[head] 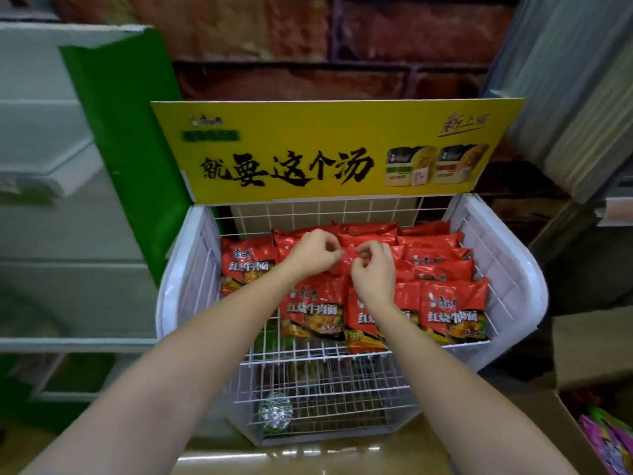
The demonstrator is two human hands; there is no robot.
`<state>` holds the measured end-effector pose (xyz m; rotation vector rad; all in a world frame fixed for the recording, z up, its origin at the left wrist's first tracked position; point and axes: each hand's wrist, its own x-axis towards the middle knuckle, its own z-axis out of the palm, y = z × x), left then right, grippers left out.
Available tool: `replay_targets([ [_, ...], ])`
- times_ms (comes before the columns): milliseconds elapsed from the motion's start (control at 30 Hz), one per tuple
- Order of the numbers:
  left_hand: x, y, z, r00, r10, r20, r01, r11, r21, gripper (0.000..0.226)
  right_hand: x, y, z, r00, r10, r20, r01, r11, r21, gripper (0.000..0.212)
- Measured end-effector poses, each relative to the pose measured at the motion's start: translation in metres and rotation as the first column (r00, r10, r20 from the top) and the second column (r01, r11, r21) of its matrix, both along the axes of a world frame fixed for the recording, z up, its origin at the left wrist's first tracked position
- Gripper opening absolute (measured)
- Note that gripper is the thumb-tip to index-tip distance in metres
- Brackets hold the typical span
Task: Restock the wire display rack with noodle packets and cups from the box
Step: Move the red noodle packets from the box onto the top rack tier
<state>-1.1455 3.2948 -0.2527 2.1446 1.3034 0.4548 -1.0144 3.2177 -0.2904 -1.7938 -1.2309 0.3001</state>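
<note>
Both hands' fingers [331, 247] pinch a glossy (crinkled) red packet [352, 260] in the wire rack [322, 378].

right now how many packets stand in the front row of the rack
3 with fronts showing: one at left-centre, one in the middle behind the right forearm, one at right. Others may be hidden.

The yellow sign [337, 149] at 12 o'clock reads 就要这个汤, with 新上面 at its 2 o'clock corner; the red noodle packets [454, 311] read 红烧牛肉面
</note>
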Motion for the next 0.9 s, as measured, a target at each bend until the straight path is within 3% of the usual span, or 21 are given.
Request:
replay_targets([
  [167, -0.082, 0.03, -0.007, 0.964, 0.25, -0.092, -0.258, 0.962, -0.088, 0.02, -0.059, 0.025, 0.003, 0.977, 0.208, -0.054, -0.212, 0.975, -0.073, 0.019],
  [267, -0.117, 0.039, -0.015, 0.937, 0.291, -0.195, -0.316, 0.942, -0.112, 0.02, -0.09, 0.038, 0.0, 0.963, 0.259, -0.076, -0.266, 0.959, -0.1, 0.02],
  [433, -0.125, 0.053, -0.012, 0.939, 0.164, -0.303, -0.204, 0.973, -0.105, 0.009, -0.128, 0.056, -0.008, 0.948, 0.312, -0.064, -0.317, 0.943, -0.097, 0.025],
  [567, -0.126, 0.069, -0.021, 0.882, 0.086, -0.463, -0.166, 0.977, -0.134, 0.054, -0.141, 0.061, -0.012, 0.945, 0.326, -0.024, -0.326, 0.933, -0.152, 0.036],
  [667, -0.128, 0.069, -0.024, 0.862, 0.069, -0.503, -0.144, 0.983, -0.112, 0.069, -0.138, 0.069, -0.017, 0.927, 0.375, 0.016, -0.361, 0.9, -0.244, 0.047],
  [800, -0.121, 0.065, -0.024, 0.83, 0.084, -0.552, -0.107, 0.994, -0.01, 0.049, -0.131, 0.078, -0.023, 0.909, 0.402, 0.107, -0.349, 0.877, -0.329, 0.056],
  [900, -0.12, 0.063, -0.029, 0.767, 0.064, -0.638, -0.098, 0.995, -0.019, 0.035, -0.13, 0.082, -0.027, 0.909, 0.4, 0.117, -0.342, 0.877, -0.337, 0.056],
])
